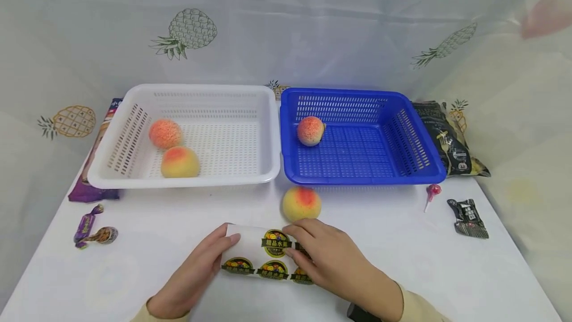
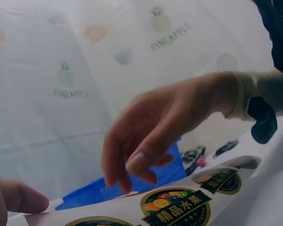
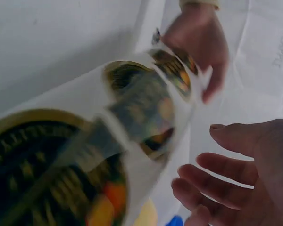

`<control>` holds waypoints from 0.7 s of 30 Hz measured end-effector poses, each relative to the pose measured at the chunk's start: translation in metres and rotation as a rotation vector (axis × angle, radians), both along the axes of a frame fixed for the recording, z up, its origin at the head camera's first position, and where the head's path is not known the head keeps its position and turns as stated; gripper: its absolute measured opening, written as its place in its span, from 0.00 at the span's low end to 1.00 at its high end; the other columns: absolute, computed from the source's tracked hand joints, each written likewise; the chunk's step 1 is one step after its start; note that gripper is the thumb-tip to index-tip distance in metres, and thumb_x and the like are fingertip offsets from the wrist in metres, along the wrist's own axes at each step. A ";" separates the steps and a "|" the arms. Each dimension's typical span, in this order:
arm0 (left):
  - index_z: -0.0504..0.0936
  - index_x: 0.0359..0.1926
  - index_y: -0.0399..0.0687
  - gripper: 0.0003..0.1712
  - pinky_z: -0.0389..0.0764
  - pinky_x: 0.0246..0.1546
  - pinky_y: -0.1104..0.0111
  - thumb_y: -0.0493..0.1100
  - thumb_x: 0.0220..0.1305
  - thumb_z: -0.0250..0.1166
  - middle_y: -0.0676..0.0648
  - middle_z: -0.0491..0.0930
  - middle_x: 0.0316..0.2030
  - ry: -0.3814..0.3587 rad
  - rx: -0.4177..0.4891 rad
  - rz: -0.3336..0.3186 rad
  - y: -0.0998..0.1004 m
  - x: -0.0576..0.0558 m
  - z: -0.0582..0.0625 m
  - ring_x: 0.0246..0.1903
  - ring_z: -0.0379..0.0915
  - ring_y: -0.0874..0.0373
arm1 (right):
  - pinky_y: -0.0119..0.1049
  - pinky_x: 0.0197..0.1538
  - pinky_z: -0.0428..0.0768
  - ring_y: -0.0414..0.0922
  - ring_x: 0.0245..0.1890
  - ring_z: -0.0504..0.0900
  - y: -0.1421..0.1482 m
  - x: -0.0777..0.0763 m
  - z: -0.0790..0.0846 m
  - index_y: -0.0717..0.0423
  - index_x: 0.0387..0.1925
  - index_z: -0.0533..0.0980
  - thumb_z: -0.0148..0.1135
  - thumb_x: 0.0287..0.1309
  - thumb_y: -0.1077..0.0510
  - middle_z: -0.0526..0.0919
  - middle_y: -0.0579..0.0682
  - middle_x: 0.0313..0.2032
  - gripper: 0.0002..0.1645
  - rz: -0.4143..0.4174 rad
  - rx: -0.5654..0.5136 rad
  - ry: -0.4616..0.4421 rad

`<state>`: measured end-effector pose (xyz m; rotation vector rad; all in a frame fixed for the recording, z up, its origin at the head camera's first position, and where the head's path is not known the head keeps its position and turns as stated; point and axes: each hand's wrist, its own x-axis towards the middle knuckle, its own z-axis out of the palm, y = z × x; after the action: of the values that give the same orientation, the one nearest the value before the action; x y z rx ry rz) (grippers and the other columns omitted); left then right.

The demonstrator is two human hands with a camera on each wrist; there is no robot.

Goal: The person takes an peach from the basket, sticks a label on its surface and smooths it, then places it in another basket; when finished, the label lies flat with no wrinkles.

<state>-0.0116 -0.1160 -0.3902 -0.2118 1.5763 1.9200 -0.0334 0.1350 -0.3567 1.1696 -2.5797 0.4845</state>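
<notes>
White basket (image 1: 228,148), two peaches (image 1: 180,162); blue basket (image 1: 357,150), one; hands: left (image 1: 202,265) pinching stickers (image 1: 274,243), right (image 1: 332,257) spread

Surface finishes: paper, plastic, film.
Label sheet (image 1: 246,240): smooth paper, labels (image 1: 273,270) glossy. White basket (image 1: 178,183) and blue basket (image 1: 364,181): smooth, low-sheen plastic. Black bag (image 1: 440,135): crinkled, glossy film. Backdrop (image 1: 313,29): creased sheeting, slight sheen.

Your head view is bright, evenly lit; your wrist views look dimmer, the right blurring the round black-and-gold paper stickers (image 3: 144,110).
</notes>
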 end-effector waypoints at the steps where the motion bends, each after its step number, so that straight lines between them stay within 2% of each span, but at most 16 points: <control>1: 0.55 0.63 0.45 0.36 0.48 0.63 0.58 0.57 0.60 0.53 0.46 0.55 0.63 0.012 -0.007 -0.001 0.002 -0.001 0.002 0.63 0.45 0.56 | 0.29 0.40 0.75 0.33 0.39 0.74 -0.003 0.001 0.000 0.48 0.46 0.73 0.59 0.52 0.48 0.74 0.38 0.40 0.19 0.003 -0.008 0.000; 5: 0.63 0.57 0.47 0.24 0.66 0.51 0.64 0.51 0.62 0.53 0.44 0.71 0.52 0.121 0.024 -0.051 0.010 -0.003 0.006 0.52 0.66 0.53 | 0.28 0.40 0.74 0.33 0.40 0.72 -0.010 0.003 -0.002 0.47 0.44 0.73 0.61 0.51 0.47 0.73 0.37 0.39 0.18 -0.001 -0.039 -0.001; 7: 0.63 0.57 0.49 0.25 0.71 0.47 0.65 0.46 0.61 0.56 0.44 0.72 0.52 0.159 0.034 -0.059 0.014 -0.002 0.008 0.49 0.70 0.53 | 0.28 0.41 0.74 0.33 0.41 0.72 -0.012 0.003 -0.003 0.47 0.43 0.73 0.61 0.51 0.48 0.73 0.38 0.40 0.17 -0.006 -0.051 -0.004; 9: 0.63 0.58 0.49 0.28 0.73 0.44 0.66 0.43 0.57 0.60 0.44 0.72 0.53 0.176 0.029 -0.055 0.017 -0.002 0.008 0.48 0.71 0.53 | 0.28 0.42 0.73 0.33 0.41 0.72 -0.013 0.004 -0.003 0.47 0.42 0.73 0.61 0.51 0.48 0.73 0.38 0.40 0.16 -0.009 -0.059 -0.006; 12: 0.66 0.56 0.47 0.28 0.75 0.42 0.65 0.45 0.55 0.62 0.44 0.73 0.51 0.170 -0.025 -0.036 0.022 -0.001 0.008 0.47 0.71 0.53 | 0.28 0.42 0.72 0.34 0.40 0.72 -0.013 0.004 -0.003 0.47 0.41 0.74 0.61 0.51 0.49 0.74 0.38 0.39 0.15 -0.011 -0.063 -0.003; 15: 0.66 0.55 0.47 0.26 0.73 0.43 0.65 0.50 0.57 0.60 0.46 0.74 0.49 0.166 -0.071 -0.036 0.025 -0.002 0.006 0.47 0.70 0.54 | 0.29 0.42 0.72 0.34 0.40 0.72 -0.014 0.004 -0.002 0.47 0.41 0.74 0.61 0.51 0.49 0.74 0.38 0.39 0.15 -0.018 -0.066 -0.001; 21: 0.64 0.54 0.46 0.27 0.71 0.44 0.64 0.58 0.60 0.52 0.46 0.74 0.46 0.155 -0.077 -0.072 0.027 0.000 0.008 0.47 0.70 0.55 | 0.29 0.42 0.72 0.34 0.41 0.72 -0.014 0.007 -0.003 0.47 0.41 0.74 0.62 0.50 0.47 0.75 0.37 0.39 0.16 -0.067 -0.074 -0.022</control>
<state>-0.0119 -0.0895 -0.3827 -0.0389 1.7366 1.8599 -0.0260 0.1212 -0.3594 1.0557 -2.5864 0.5748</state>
